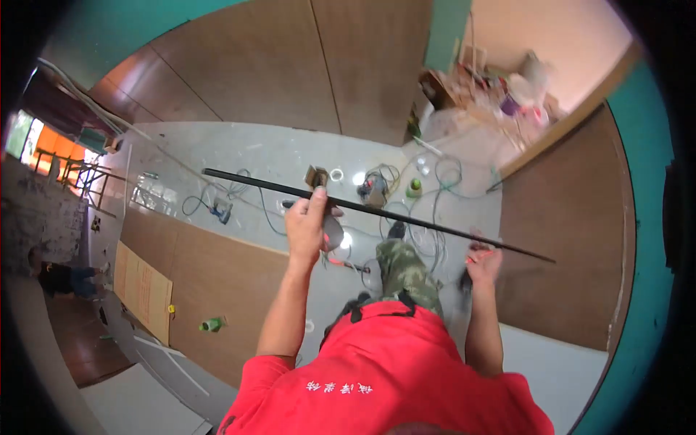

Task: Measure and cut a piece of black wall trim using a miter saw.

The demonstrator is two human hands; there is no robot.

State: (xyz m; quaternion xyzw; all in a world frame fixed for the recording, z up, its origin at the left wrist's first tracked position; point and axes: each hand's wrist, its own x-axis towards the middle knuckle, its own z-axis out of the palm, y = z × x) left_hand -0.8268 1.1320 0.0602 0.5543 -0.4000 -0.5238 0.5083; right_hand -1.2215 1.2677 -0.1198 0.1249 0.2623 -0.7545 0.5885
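Left hand [307, 225]: grip closed round a long dark strip [435, 226], thumb along its upper face; a greyish item beneath is unclear. Strip: held crosswise before the body, above the floor [290, 148]; hold set off-centre, apparently leaving the longer part toward the right hand.

Right hand [484, 265]: just beside the strip's right part; blurred, cannot tell whether its grip is closed or touching, though placed as if to steady that end.

Beyond, on the floor: blue power tool [221, 211], open cardboard box [315, 176], green bottle [414, 188], presumably kept within reach.

Left: brown panel [239, 290], lying flat, probably for stability.

Farther: clutter pile [522, 90], seemingly pushed aside; co-worker [61, 279], well apart.
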